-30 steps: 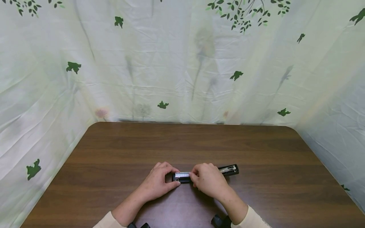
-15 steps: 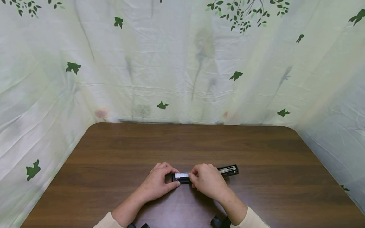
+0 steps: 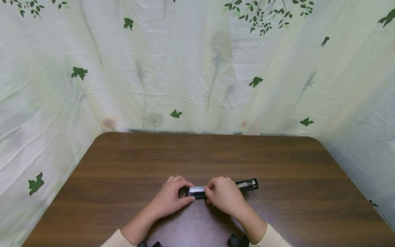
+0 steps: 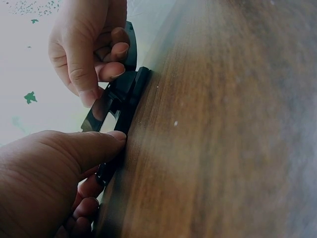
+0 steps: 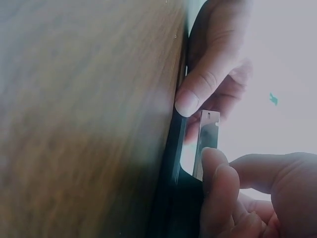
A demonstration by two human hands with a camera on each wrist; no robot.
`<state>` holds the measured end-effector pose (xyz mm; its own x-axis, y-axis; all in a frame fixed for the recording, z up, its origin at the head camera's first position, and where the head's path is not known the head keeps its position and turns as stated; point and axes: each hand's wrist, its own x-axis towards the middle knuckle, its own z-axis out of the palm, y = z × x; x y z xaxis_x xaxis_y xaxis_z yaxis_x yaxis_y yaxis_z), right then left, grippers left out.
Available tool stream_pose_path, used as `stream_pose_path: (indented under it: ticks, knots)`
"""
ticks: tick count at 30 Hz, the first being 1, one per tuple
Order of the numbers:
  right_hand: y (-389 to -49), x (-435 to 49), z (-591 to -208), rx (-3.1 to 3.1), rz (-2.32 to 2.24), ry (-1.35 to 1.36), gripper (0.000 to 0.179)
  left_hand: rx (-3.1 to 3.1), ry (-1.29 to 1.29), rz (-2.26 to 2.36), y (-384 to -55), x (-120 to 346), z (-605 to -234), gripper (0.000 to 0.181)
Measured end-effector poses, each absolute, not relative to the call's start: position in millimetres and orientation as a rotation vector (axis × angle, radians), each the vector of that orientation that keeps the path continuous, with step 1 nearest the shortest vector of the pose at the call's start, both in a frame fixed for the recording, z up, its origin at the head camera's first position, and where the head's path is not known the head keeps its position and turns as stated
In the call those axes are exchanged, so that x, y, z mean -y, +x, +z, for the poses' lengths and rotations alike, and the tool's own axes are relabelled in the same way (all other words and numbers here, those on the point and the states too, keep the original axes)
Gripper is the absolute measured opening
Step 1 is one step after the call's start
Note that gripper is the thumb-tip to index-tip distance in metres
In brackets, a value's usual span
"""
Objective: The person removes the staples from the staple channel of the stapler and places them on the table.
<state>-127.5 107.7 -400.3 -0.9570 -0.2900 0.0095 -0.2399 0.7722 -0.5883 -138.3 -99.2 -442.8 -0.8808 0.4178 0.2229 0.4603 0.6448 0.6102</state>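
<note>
A black stapler (image 3: 200, 192) lies opened out on the table, its lid (image 3: 247, 185) swung back to the right with the inside facing up. My left hand (image 3: 170, 199) grips the left end of the base between thumb and fingers. The silvery staple rail (image 5: 209, 130) stands raised above the base in the right wrist view. Thumb and curled fingers of my right hand (image 3: 226, 196) pinch at the middle of this rail, hiding the part beneath them. From the left wrist, the black base (image 4: 134, 99) shows edge-on, low against the wood.
The brown wooden table (image 3: 197, 154) spreads around the hands, with rounded far corners. A pale curtain (image 3: 191, 68) printed with leaves and birds hangs behind it and along both sides. Dark wrist-worn gear (image 3: 236, 240) shows at the bottom edge.
</note>
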Motion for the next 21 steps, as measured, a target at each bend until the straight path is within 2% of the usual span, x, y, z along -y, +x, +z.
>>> stream_pose_path:
  ticks: [21]
  knots:
    - [-129.6,-108.9,-402.9,-2.833,-1.009,-0.414,0.017,2.797,-0.755,-1.056,-138.2,99.3,-443.1,0.029]
